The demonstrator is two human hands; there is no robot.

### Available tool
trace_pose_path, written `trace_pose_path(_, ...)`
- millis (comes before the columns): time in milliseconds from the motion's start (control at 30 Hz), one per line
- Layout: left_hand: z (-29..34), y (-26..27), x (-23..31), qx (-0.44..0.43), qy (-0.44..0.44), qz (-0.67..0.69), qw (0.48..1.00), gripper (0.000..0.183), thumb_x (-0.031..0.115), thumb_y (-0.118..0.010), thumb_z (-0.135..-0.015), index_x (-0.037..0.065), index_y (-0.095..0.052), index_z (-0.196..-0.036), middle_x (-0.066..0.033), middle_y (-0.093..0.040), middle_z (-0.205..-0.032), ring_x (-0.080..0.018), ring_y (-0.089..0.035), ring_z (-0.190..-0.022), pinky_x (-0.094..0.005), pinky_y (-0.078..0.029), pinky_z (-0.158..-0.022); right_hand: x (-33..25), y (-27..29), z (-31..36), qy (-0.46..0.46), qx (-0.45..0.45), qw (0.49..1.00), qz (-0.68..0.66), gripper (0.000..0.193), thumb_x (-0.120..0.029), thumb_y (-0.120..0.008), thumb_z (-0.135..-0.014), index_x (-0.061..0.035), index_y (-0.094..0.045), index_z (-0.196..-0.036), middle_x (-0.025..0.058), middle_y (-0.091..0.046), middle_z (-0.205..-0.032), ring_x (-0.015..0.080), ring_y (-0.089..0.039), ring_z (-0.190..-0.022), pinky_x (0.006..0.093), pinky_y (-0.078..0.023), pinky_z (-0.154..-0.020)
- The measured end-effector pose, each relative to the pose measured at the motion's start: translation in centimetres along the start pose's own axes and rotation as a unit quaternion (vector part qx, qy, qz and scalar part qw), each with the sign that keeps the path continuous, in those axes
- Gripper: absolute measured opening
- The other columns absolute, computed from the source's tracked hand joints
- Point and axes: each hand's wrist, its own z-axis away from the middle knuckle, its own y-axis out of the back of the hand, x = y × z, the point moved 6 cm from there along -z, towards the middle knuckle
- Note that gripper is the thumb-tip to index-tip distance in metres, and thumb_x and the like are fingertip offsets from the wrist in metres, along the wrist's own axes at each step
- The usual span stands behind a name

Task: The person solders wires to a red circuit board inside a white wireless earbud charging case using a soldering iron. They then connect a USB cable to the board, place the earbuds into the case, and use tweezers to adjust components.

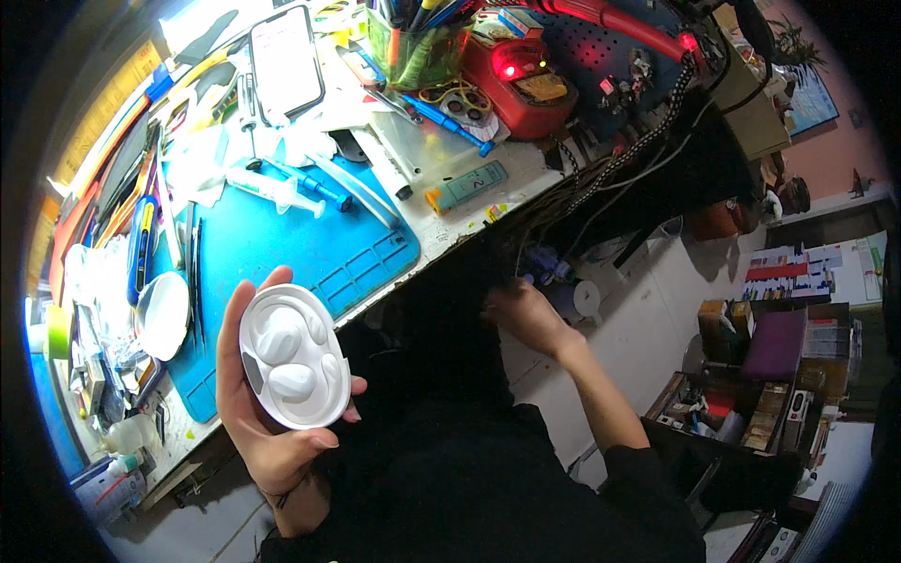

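Note:
My left hand (272, 413) is closed around an oval white earbud case (317, 402), held up in front of the bench's near edge. Two white earbuds (286, 352) sit in its moulded hollows. My right hand (532, 319) is off the bench, to the right, over the dark area below the edge; its fingers are dim and blurred, so their grip does not show. Left of the case, on the blue work mat (253, 244), rest a white oval shell (162, 316), black tweezers (195, 272) and a syringe (275, 190).
Around the mat lie a blue utility knife (143, 244), a screwdriver (247, 113), a phone (286, 66) and a lighter (466, 188). A pen cup (418, 47) and a red device (521, 84) stand farther back. Cables (648, 141) hang at the right.

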Motion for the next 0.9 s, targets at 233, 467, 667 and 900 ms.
trace_pose_path(233, 0.7, 0.4, 0.1, 0.006, -0.001, 0.002, 1.000, 0.137, 0.019, -0.105, -0.059, 0.000, -0.022, -0.166, -0.0339, -0.037, -0.161, -0.0383, -0.077, -0.096, -0.0375, -0.070, -0.065, 7.3, -4.5, 1.1, -0.103, 0.067, 0.986, -0.108, 0.037, 0.000, -0.074, -0.086, -0.0026, -0.072, -0.123, 0.0220, -0.070, -0.115, 0.0407, -0.066, -0.107, 0.0463, -0.052, -0.100)
trace_pose_path(467, 1.1, 0.6, 0.0, -0.001, 0.003, 0.000, 1.000, 0.134, 0.019, -0.104, -0.060, -0.001, -0.023, -0.165, -0.0347, -0.036, -0.161, -0.0402, -0.077, -0.099, -0.0389, -0.071, -0.067, 8.0, -7.0, 1.0, -0.107, 0.123, 0.958, -0.236, 0.041, 0.000, -0.075, -0.086, -0.0001, -0.071, -0.127, 0.0237, -0.073, -0.114, 0.0407, -0.070, -0.107, 0.0457, -0.057, -0.091)
trace_pose_path(667, 1.0, 0.6, -0.4, -0.043, 0.001, 0.006, 0.999, 0.127, 0.010, -0.101, -0.065, -0.002, -0.023, -0.165, -0.0364, -0.033, -0.162, -0.0438, -0.063, -0.129, -0.0480, -0.070, -0.081, 5.0, -0.5, 2.6, -0.186, 0.005, 0.980, -0.070, 0.021, -0.007, -0.069, -0.096, 0.0007, -0.075, -0.114, 0.0212, -0.070, -0.078, 0.0210, -0.073, -0.072, 0.0360, -0.057, -0.069)
trace_pose_path(900, 1.2, 0.1, -2.2, -0.069, -0.006, 0.010, 0.998, 0.128, 0.000, -0.097, -0.064, 0.004, -0.020, -0.167, -0.0328, -0.024, -0.168, -0.0423, -0.073, -0.107, -0.0410, -0.070, -0.072, -9.1, 14.4, 2.8, -0.087, 0.242, 0.893, -0.370, 0.016, -0.001, -0.078, -0.090, -0.0003, -0.077, -0.105, 0.0146, -0.072, -0.081, 0.0197, -0.070, -0.071, 0.0327, -0.054, -0.064)
